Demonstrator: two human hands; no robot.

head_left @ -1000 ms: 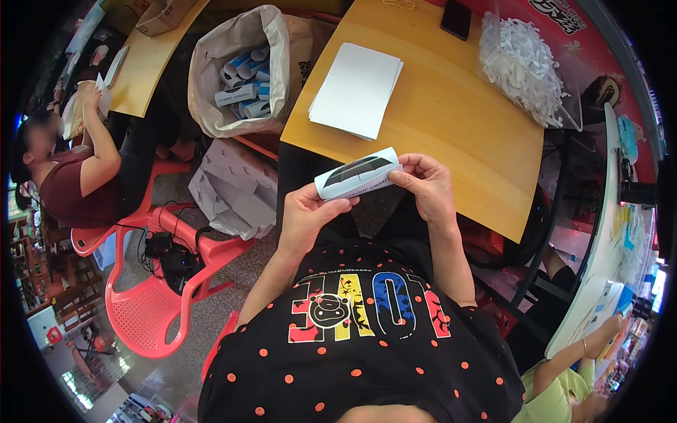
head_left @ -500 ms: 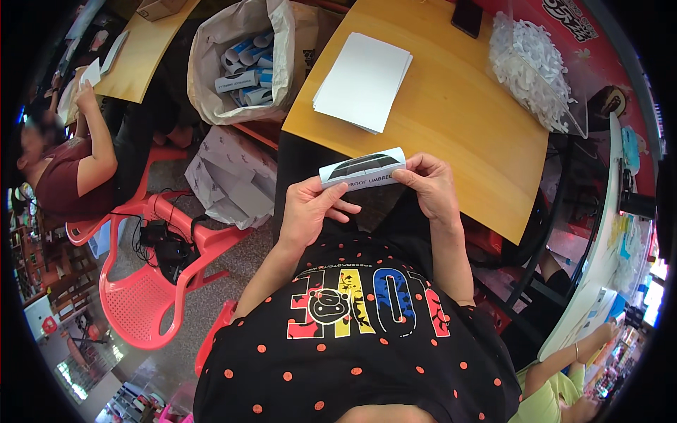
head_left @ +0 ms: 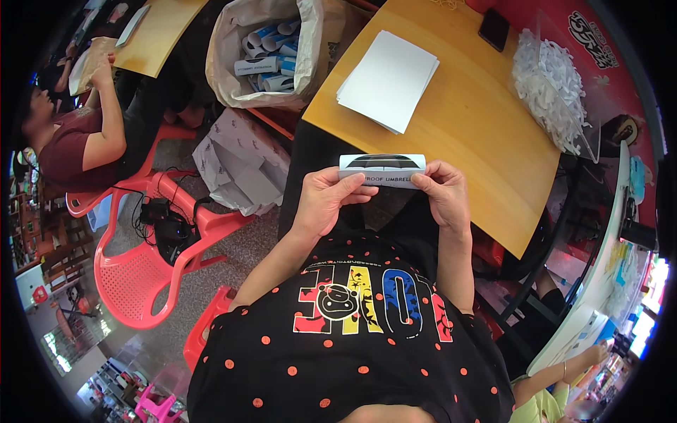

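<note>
The left hand (head_left: 326, 201) and the right hand (head_left: 443, 192) hold one small box (head_left: 382, 170) between them. The box is long and white, with a dark umbrella picture on top. It lies flat and level, up in the air, just in front of the near edge of the table (head_left: 479, 127). The left fingers pinch the left end, with the thumb along the front. The right fingers wrap the right end. Both grips are tight on the box.

On the table lies a stack of white sheets (head_left: 388, 79). Farther right sits a clear bag (head_left: 553, 88) full of small white bits. A dark phone (head_left: 493, 28) lies near the far edge.

To the left of the table stands a big bag (head_left: 261, 49) with rolled-up boxes inside. Below it lies a pile of flat boxes (head_left: 240, 162). A red chair (head_left: 134, 261) stands near. Another person (head_left: 77, 134) sits at another table far left.
</note>
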